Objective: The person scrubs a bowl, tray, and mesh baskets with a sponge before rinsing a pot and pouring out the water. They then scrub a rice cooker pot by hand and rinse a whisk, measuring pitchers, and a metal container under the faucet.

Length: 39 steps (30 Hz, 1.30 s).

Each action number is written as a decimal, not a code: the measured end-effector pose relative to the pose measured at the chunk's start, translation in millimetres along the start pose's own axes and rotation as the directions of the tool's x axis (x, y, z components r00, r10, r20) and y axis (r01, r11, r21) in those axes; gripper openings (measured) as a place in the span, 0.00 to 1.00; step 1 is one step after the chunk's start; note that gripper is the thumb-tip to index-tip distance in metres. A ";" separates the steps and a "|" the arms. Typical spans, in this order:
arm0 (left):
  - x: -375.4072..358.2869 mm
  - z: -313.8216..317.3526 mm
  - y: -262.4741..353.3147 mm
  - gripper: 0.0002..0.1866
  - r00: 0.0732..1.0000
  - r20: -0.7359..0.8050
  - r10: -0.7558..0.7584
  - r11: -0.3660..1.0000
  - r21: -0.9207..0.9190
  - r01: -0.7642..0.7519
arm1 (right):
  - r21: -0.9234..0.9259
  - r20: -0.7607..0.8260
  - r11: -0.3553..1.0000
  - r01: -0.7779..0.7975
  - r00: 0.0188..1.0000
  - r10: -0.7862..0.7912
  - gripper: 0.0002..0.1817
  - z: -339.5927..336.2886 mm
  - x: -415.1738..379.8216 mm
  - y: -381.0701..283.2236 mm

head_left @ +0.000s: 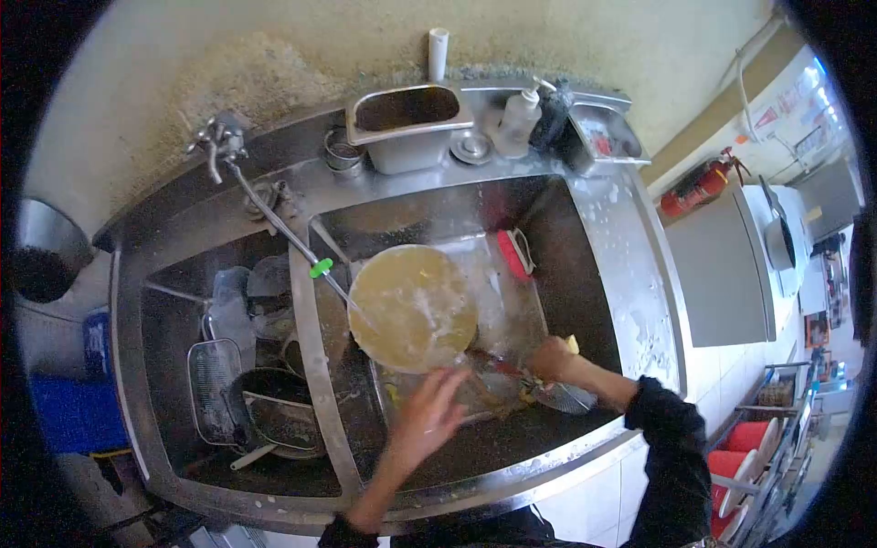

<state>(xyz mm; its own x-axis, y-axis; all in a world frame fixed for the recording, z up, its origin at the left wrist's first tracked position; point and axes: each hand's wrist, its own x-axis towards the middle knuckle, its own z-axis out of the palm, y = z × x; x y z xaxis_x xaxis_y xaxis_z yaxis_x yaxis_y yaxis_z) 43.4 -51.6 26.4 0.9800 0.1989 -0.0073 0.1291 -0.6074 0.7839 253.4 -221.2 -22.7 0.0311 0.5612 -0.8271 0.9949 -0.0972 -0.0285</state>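
Observation:
My right hand (554,360) is closed over the right side of the sink basin (585,274). A small yellow end (572,344) sticks out of the fist; I cannot tell what it belongs to. Just below that hand lies a metal piece with a mesh-like face (568,398). My left hand (431,409) hovers with fingers stretched, near the front rim of a large round bowl (411,306). Cloudy yellowish water fills the bowl, and the tap hose (283,228) with a green clip dips into it. A red scrub brush (514,254) rests behind, inside the basin.
The left basin holds a wire basket (216,388), a pan (279,416) and clear containers (228,297). Along the back ledge stand a deep steel container (406,137), a soap pump bottle (518,123) and a steel tray (605,137). A fire extinguisher (699,185) hangs at right.

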 end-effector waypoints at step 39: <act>15.6 42.5 -154.4 0.23 0.292 0.044 -0.956 -0.021 -0.997 0.080 | 0.315 -0.908 0.388 0.866 0.393 -0.141 0.16 -141.8 217.5 -55.9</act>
<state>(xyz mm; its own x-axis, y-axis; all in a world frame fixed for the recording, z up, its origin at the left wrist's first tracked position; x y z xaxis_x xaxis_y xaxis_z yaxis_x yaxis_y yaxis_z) 45.2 12.5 -121.1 0.1690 0.6047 -0.7784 -0.0749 0.7953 0.6016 218.2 22.8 -121.4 -0.0404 0.9812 0.1885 0.3827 0.1895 -0.9042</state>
